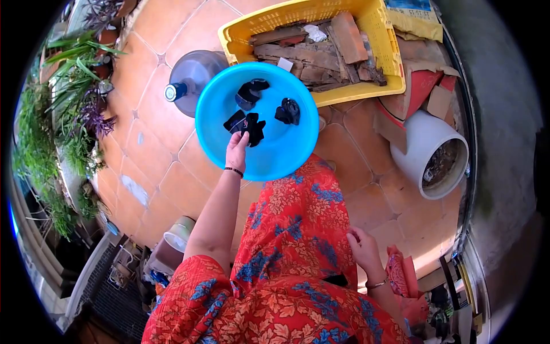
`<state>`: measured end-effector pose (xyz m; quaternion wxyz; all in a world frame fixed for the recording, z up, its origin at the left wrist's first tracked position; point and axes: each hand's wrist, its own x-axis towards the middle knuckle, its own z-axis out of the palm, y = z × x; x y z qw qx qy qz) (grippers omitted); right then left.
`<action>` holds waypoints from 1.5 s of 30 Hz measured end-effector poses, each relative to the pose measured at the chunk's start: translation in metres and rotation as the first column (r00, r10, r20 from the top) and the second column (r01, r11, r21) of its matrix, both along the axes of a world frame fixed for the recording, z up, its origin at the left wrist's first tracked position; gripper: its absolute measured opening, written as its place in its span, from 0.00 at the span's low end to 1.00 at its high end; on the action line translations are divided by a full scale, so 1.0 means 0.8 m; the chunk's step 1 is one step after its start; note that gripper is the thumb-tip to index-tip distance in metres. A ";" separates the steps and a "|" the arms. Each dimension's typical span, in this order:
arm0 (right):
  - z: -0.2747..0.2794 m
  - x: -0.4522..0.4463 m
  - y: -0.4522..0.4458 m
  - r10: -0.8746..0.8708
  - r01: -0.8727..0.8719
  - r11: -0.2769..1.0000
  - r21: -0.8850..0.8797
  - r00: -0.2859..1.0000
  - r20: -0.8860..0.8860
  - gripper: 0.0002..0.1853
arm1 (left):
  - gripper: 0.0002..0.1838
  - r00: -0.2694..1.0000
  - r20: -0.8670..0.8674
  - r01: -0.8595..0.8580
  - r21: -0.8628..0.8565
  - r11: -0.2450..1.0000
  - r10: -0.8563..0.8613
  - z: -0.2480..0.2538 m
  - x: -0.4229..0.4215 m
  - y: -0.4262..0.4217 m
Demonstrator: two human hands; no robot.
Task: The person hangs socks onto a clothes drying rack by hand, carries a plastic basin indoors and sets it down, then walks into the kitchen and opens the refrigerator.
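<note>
Head view: it looks down past a red patterned dress (298, 241) onto a tiled floor (166, 195) and a round blue basin.
Blue basin (281, 150): wide and shallow, in front of the dress; what carries it is hidden, and whether water lies in it I cannot tell.
Dark cloths: three small heaps lie apart inside the basin: the near cloth (252, 133) left of its middle, the far cloth (251, 94) beyond that, and the right cloth (288, 111) toward the right wall.
Left hand (236, 150): reaches over the near rim, narrow, its fingertips drawn together at the lower edge of the near cloth, apparently pinching it.
Right hand (363, 251): outside the basin, beside the dress, half curled with fingertips at the fabric's edge; whether it grips the fabric I cannot tell.
Pinch on the near cloth: a deeper hold, with more fabric between thumb and fingers, would probably slip less than an edge grip.
Spread of the heaps: handling one at a time seems best, with the wrist kept above the rim so that the basin is not tipped.
Steadying: the right hand could brace the rim if the basin shifts.
Around the basin: a large water bottle (197, 74) stands just to the left, and a yellow crate (355, 96) of wood scraps sits beyond, to the right.
</note>
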<state>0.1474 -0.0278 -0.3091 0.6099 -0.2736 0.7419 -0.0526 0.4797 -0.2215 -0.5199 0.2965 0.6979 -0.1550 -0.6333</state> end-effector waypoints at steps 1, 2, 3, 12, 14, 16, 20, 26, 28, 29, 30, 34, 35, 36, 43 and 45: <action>-0.003 0.004 -0.008 0.007 -0.007 1.000 -0.004 1.000 0.002 0.14 | 0.08 0.984 -0.166 -0.060 0.027 0.998 0.064 0.027 -0.004 0.006; -0.006 0.011 -0.016 -0.020 0.021 0.998 -0.057 1.000 0.022 0.13 | 0.09 0.952 -0.291 -0.088 0.049 0.995 0.099 0.060 -0.014 0.009; -0.008 0.017 -0.025 -0.044 0.049 0.993 -0.107 0.998 0.043 0.13 | 0.09 0.902 -0.410 -0.114 0.076 0.991 0.135 0.085 -0.023 0.016; -0.013 0.083 -0.153 -0.056 0.129 0.941 -0.311 0.970 0.235 0.13 | 0.12 0.752 -0.660 -0.001 -0.004 1.000 -0.002 0.131 -0.062 0.048; -0.019 0.100 -0.179 -0.186 0.263 0.901 -0.345 0.953 0.240 0.13 | 0.15 0.803 -0.573 0.168 -0.048 0.985 -0.165 0.148 -0.070 0.049; -0.036 0.101 -0.198 -0.315 0.393 0.838 -0.378 0.914 0.255 0.13 | 0.16 0.788 -0.571 0.248 -0.052 0.967 -0.232 0.147 -0.072 0.053; -0.073 0.085 -0.189 -0.017 0.098 0.859 -0.502 0.987 0.163 0.11 | 0.18 0.708 -0.706 0.193 0.197 0.961 0.003 0.151 -0.077 0.047; -0.069 0.061 -0.180 -0.379 0.433 0.880 -0.198 0.889 0.258 0.08 | 0.18 0.603 -0.797 0.278 0.178 0.944 -0.027 0.149 -0.073 0.042; -0.063 0.054 -0.182 -0.425 0.479 0.805 -0.352 0.877 0.223 0.07 | 0.15 0.677 -0.730 0.367 0.231 0.901 -0.089 0.144 -0.058 0.041; -0.058 0.046 -0.178 -0.413 0.463 0.800 -0.382 0.886 0.210 0.05 | 0.15 0.699 -0.711 0.383 0.280 0.880 -0.077 0.141 -0.047 0.042; -0.048 0.043 -0.177 -0.298 0.340 0.825 -0.452 0.941 0.163 0.05 | 0.15 0.707 -0.703 0.378 0.284 0.881 -0.076 0.139 -0.040 0.040; 0.011 0.048 -0.182 0.137 -0.063 0.757 -0.651 0.989 0.063 0.08 | 0.13 0.729 -0.677 0.387 0.286 0.877 -0.101 0.122 -0.030 0.025; 0.019 0.052 -0.179 0.080 0.037 0.773 -0.633 0.985 0.155 0.08 | 0.12 0.773 -0.625 0.363 0.294 0.884 -0.110 0.110 -0.029 0.017; 0.025 0.052 -0.175 0.046 0.104 0.802 -0.589 0.971 0.234 0.08 | 0.13 0.834 -0.518 0.399 0.330 0.855 -0.189 0.080 -0.019 0.016; 0.022 0.046 -0.153 -0.222 0.271 0.909 -0.315 0.958 0.182 0.08 | 0.22 0.551 0.567 0.654 0.162 0.739 -0.612 -0.058 -0.096 -0.026; 0.016 0.039 -0.150 -0.342 0.373 0.880 -0.292 0.927 0.153 0.08 | 0.21 0.372 0.751 0.737 0.119 0.666 -0.546 -0.078 -0.107 -0.038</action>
